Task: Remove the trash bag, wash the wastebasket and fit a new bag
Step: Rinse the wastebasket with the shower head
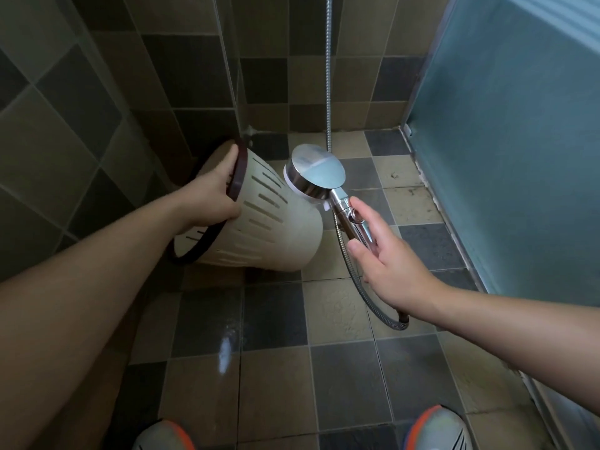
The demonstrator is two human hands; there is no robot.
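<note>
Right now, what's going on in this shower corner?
A person is washing a wastebasket. The left hand grips its dark rim, holding it tipped on its side above the tiled floor, with no bag visible. The right hand holds the shower head by its handle, aimed at the basket's outside. No spray is clearly visible.

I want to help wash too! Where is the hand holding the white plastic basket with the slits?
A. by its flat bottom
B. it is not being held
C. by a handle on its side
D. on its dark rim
D: the left hand grips the dark brown rim of the white slotted plastic wastebasket, which lies tilted on its side, while the right hand holds the chrome shower head.
</note>
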